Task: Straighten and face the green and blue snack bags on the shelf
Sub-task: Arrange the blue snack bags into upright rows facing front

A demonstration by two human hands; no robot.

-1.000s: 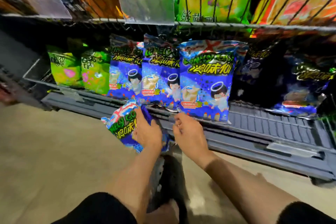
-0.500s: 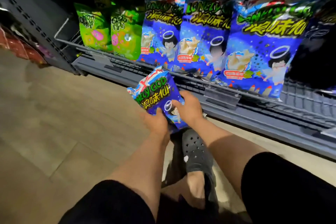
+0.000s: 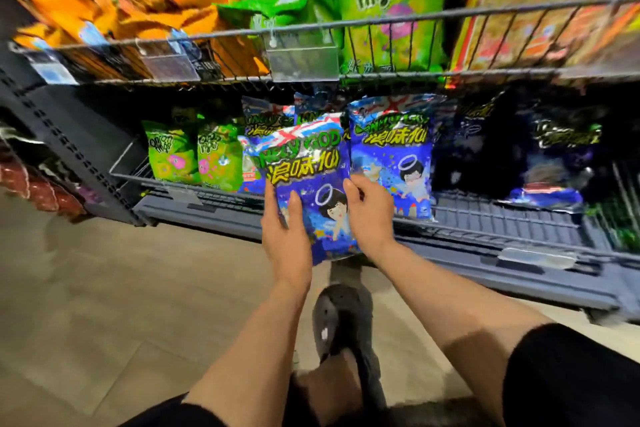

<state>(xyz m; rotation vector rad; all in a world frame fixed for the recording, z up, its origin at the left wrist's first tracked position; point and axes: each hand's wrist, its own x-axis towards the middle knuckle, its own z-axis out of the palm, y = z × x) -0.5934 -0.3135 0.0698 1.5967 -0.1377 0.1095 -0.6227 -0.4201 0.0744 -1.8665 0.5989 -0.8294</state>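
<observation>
Both hands hold one blue snack bag (image 3: pixel 308 170) upright, face toward me, in front of the bottom shelf (image 3: pixel 485 218). My left hand (image 3: pixel 284 229) grips its lower left edge and my right hand (image 3: pixel 367 211) grips its lower right edge. Behind it a second blue bag (image 3: pixel 394 152) stands upright on the shelf, and parts of other blue bags (image 3: pixel 266 114) show above and left of the held one. Two green onion-ring bags (image 3: pixel 169 152) (image 3: pixel 220 158) stand at the shelf's left end.
A wire shelf rail (image 3: pixel 381 22) with clear price holders (image 3: pixel 301 59) runs overhead, holding orange, green and yellow bags. Dark blue bags (image 3: pixel 550 163) sit in shadow at the right. My grey shoe (image 3: pixel 343 319) rests on the tan floor (image 3: pixel 104 305) below the hands.
The blue bag has been lifted from low near the floor up to shelf height and turned upright. The view has tilted up, bringing the upper wire shelf back into sight.
</observation>
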